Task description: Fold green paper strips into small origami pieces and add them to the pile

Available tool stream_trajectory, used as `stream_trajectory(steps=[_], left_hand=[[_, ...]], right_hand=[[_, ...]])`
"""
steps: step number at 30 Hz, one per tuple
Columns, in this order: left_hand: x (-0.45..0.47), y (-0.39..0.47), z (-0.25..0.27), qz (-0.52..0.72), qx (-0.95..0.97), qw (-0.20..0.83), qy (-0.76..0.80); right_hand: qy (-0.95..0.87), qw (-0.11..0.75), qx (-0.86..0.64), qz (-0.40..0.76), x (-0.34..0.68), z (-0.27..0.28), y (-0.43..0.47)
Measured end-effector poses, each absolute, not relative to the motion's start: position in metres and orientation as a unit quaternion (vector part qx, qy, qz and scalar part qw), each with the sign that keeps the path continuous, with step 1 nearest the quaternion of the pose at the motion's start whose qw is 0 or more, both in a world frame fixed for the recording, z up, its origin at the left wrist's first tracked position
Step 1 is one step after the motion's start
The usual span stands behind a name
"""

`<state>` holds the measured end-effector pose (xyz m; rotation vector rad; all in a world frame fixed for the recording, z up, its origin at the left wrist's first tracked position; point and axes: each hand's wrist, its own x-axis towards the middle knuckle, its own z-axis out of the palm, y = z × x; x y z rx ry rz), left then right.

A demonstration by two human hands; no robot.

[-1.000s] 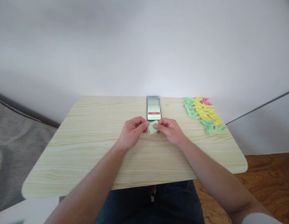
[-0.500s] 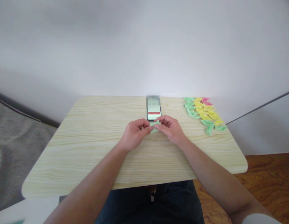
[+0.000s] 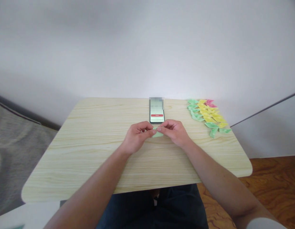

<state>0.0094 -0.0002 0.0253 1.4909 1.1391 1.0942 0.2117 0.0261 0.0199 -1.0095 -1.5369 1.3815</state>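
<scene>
A small light-green piece of paper is pinched between my two hands, just in front of the phone. My left hand grips its left side between thumb and fingers. On the opposite side, my right hand has its thumb and index finger closed on the upper right edge. The fingertips of both hands nearly meet and cover part of the paper, so its folds are hard to make out.
A phone with a lit screen lies near the table's back edge. Several folded green, yellow and pink paper pieces lie in rows at the back right of the wooden table. Behind it rises a white wall.
My right fingers have come down and slightly left on the green paper. Its upper right part, raised before, now lies lower under the fingers. My left hand has barely moved.
</scene>
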Motion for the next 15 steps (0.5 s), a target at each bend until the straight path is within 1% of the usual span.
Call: stream_trajectory(steps=[3, 15], left_hand=[[0.0085, 0.0011, 0.023, 0.457, 0.598, 0.477, 0.453], [0.0034, 0.0, 0.0176, 0.456, 0.626, 0.442, 0.453]], right_hand=[[-0.599, 0.413, -0.4, 0.557, 0.2133, 0.0198, 0.0279], [-0.598, 0.399, -0.403, 0.566, 0.2136, 0.0169, 0.0302]])
